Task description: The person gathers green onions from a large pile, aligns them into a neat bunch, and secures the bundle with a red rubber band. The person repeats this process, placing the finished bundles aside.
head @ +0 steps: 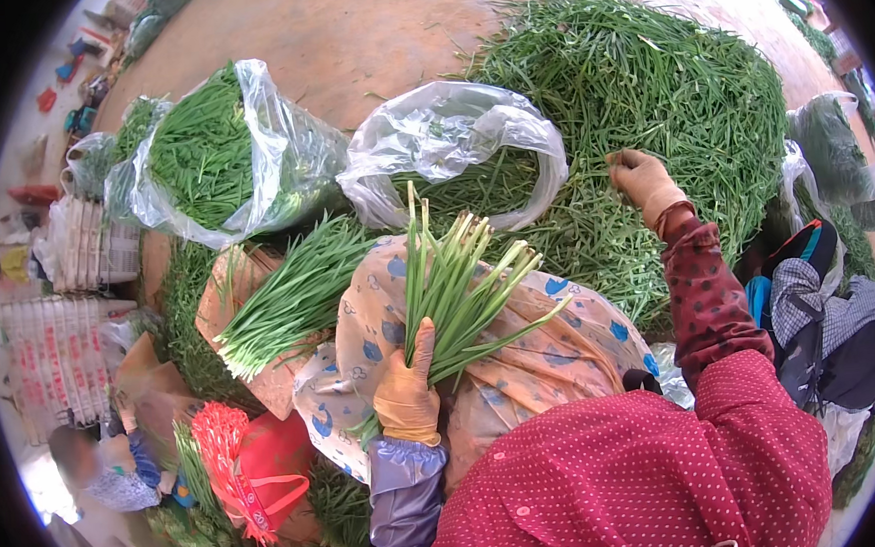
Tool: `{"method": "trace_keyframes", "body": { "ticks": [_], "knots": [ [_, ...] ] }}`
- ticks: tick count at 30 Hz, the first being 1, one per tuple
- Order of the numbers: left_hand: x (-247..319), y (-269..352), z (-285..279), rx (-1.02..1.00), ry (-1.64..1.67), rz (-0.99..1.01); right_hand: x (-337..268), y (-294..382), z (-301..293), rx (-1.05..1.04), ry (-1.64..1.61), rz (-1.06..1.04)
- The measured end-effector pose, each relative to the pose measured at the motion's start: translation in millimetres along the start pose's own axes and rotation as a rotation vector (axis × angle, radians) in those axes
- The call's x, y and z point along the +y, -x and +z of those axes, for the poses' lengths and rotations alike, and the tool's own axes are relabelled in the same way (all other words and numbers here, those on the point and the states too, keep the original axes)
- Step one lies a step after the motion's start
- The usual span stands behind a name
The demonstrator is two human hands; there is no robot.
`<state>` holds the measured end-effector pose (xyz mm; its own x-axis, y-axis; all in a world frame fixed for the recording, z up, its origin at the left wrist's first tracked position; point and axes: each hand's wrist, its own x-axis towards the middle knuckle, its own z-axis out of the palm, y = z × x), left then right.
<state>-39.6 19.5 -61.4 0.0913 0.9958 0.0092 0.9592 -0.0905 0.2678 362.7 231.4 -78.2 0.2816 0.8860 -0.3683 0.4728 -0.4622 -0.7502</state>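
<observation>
My left hand [407, 396], in a thin yellowish glove, grips a loose bunch of what look like garlic chives [450, 295] over my lap. Their pale cut ends fan up and to the right, with the thumb lying along the stalks. A patterned plastic apron [561, 333] covers my knees beneath them. My right hand [642, 182], also gloved, reaches out over the big heap of loose green leaves [666, 86]. Its fingers are curled together at the heap; whether anything is pinched there I cannot tell. Left of my lap, another chive bunch [296, 290] rests on a board [220, 287].
Ahead stand a clear plastic bag [291, 147] packed with greens and an open-mouthed bag [451, 126]. Red-and-white ties [222, 437] hang by a red bag [275, 445] at left, near another person [119, 466]. At right lie a checked cloth and dark bag [831, 324].
</observation>
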Motion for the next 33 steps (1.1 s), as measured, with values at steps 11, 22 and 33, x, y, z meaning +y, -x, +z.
{"method": "trace_keyframes", "body": {
  "ticks": [11,22,33],
  "knots": [
    [-10,-1,2,0.025,-0.024,0.124,-125,70,99,-0.450,0.579,-0.981],
    [-6,8,-4,0.102,0.036,0.096,-95,26,122,-0.395,-0.509,-0.089],
    [4,6,-3,0.058,0.021,0.035,-47,127,72,-0.605,-0.315,-0.211]
  ]
}}
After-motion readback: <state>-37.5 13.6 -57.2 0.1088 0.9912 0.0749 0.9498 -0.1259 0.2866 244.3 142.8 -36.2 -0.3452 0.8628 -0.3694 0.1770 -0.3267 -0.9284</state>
